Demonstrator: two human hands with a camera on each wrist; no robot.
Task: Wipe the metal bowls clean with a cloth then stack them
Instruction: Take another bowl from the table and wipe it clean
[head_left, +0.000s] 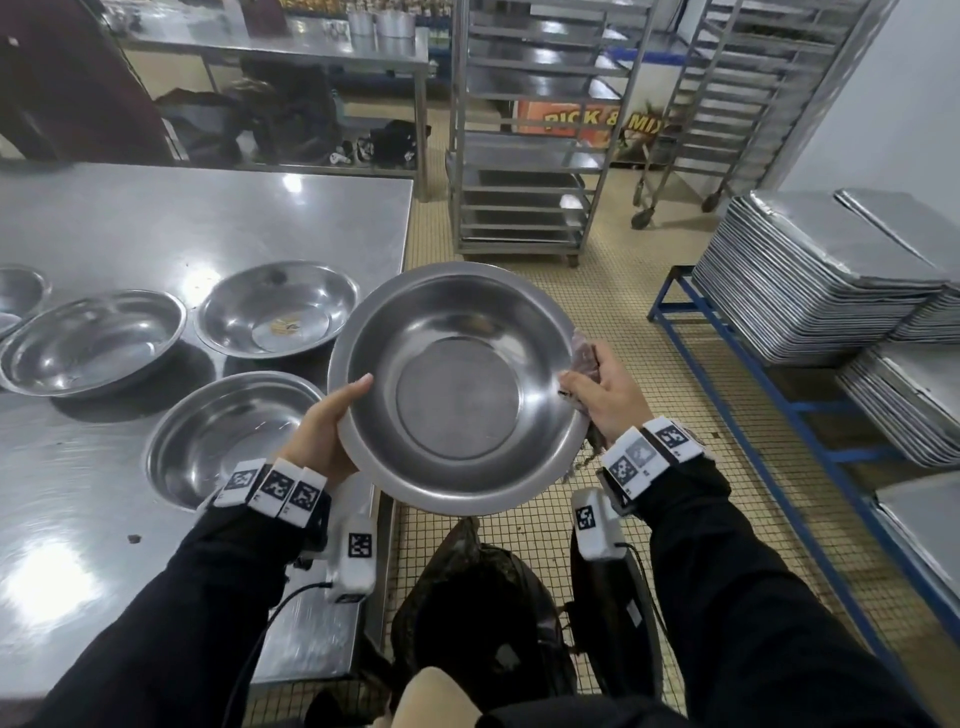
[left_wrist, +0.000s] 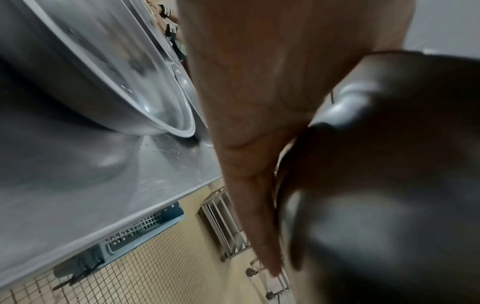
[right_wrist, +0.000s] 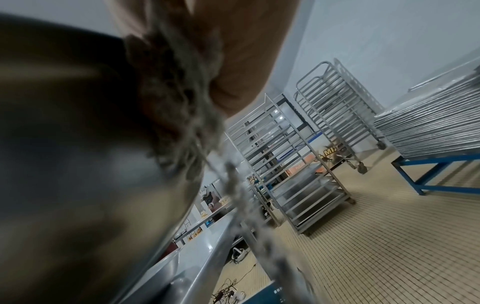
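I hold a large metal bowl (head_left: 457, 389) in the air beside the table's right edge, its inside facing me. My left hand (head_left: 324, 428) grips its left rim, thumb over the edge. My right hand (head_left: 605, 395) holds a grey cloth (head_left: 584, 358) against the right rim. In the left wrist view my left hand (left_wrist: 249, 144) lies along the bowl's dark underside (left_wrist: 389, 164). In the right wrist view the cloth (right_wrist: 176, 98) hangs between my right hand (right_wrist: 244, 51) and the bowl (right_wrist: 78, 144). Three more bowls (head_left: 228, 441) (head_left: 278, 309) (head_left: 91, 343) sit separately on the steel table (head_left: 104, 223).
Part of another bowl (head_left: 18, 288) shows at the table's far left. A tray rack (head_left: 524, 130) stands ahead on the tiled floor. Stacked metal trays (head_left: 810, 280) rest on a blue frame at the right. A dark bag (head_left: 483, 608) sits below the held bowl.
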